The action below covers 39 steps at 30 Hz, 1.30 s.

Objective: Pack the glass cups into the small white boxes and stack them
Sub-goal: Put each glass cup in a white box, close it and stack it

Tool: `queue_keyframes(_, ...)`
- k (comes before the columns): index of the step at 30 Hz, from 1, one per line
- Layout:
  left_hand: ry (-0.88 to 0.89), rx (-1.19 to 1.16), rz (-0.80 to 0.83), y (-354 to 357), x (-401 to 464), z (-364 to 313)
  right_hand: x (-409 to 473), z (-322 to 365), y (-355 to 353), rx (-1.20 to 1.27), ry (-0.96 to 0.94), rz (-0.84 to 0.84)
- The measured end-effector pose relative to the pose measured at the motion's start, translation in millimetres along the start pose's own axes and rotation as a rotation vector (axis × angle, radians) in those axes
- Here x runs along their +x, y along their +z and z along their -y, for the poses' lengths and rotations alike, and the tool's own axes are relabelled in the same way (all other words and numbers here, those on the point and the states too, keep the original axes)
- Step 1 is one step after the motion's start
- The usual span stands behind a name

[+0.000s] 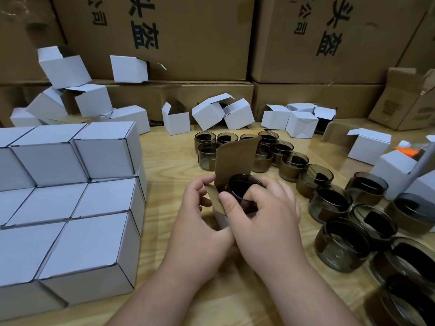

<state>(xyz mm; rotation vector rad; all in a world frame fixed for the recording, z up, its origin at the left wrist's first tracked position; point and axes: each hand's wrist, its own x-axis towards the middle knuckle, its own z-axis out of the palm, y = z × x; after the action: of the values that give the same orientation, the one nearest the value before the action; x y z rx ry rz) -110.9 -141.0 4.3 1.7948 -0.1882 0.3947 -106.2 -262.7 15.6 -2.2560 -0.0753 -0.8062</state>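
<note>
Many shut white boxes [70, 208] sit in a neat stack on the left of the worktop [169, 161]. Next, the left hand [200, 222] curls round the open box [221, 220], thumb on a side flap. The right hand [263, 212] pinches a dark glass cup [242, 187] in the box mouth. If the brown lid [235, 158] flops down or the cup goes in crooked, it could jam or slip (glass breaks!). More cups [329, 203] crowd the right, easy to bump.

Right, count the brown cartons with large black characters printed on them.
2. The left carton stands along the back, left of centre; the right carton is beside it. Others at the frame's edges may bear print out of view.
</note>
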Motion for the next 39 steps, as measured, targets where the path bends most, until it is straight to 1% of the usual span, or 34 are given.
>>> queue_keyframes(5,0.024,-0.011,-0.023,2,1,6,-1,-2,3,-0.121,0.008,0.114)
queue_keyframes(9,0.023,-0.009,-0.04,2,2,11,-2,-1,1,-0.132,0.013,0.158)
queue_keyframes(11,0.01,-0.01,-0.048,2,2,16,-3,2,1,-0.058,0.025,0.132)
queue_keyframes(14,-0.019,-0.039,-0.072,2,3,19,-6,5,1,0.075,0.05,-0.001)
queue_keyframes(17,-0.036,-0.078,-0.065,4,3,16,-5,4,2,0.187,0.113,-0.133)
queue_keyframes(19,-0.034,-0.119,-0.076,4,3,13,-4,0,3,0.292,0.169,-0.176)
queue_keyframes(23,-0.018,-0.131,-0.047,4,2,8,-4,0,4,0.451,0.249,-0.109)
queue_keyframes(27,-0.028,-0.107,-0.023,4,2,5,-5,3,4,0.464,0.241,-0.106)
queue_keyframes(32,-0.102,-0.043,-0.032,2,-1,7,-5,1,6,0.488,0.275,-0.102)
queue_keyframes(35,-0.134,-0.018,-0.02,2,-1,6,-5,2,5,0.471,0.263,-0.105)
queue_keyframes(39,-0.121,-0.066,-0.012,0,0,6,-4,4,3,0.425,0.233,-0.112)
